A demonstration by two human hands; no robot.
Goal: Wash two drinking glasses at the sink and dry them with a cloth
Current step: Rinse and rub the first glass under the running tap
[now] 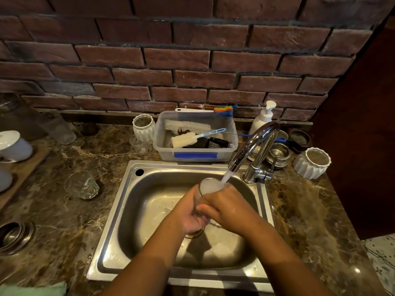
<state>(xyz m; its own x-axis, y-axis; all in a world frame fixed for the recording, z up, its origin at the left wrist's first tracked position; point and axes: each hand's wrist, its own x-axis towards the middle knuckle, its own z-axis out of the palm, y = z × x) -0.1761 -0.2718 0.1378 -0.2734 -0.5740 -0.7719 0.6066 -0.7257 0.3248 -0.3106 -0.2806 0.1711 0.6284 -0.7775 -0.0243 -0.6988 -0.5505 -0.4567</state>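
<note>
Both hands, the left hand (192,216) and the right hand (226,205), are wrapped around a glass (206,186) at frame centre, mouth tilted under the tap (252,146) so water fills it over the sink (132,201).

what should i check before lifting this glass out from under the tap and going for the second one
1. Grip: left hand and right hand both wrap the glass: ok.
2. Rinse: the tap streams into the glass, whose contents look white and foamy: not ok yet.
3. Glass over the sink, so drips fall in the basin: ok.
4. Second glass stands on the counter left of the sink, upright and apart from other items: ok.
5. Drying cloth: a green cloth shows at the lower left edge; dry or not: cannot tell.
</note>
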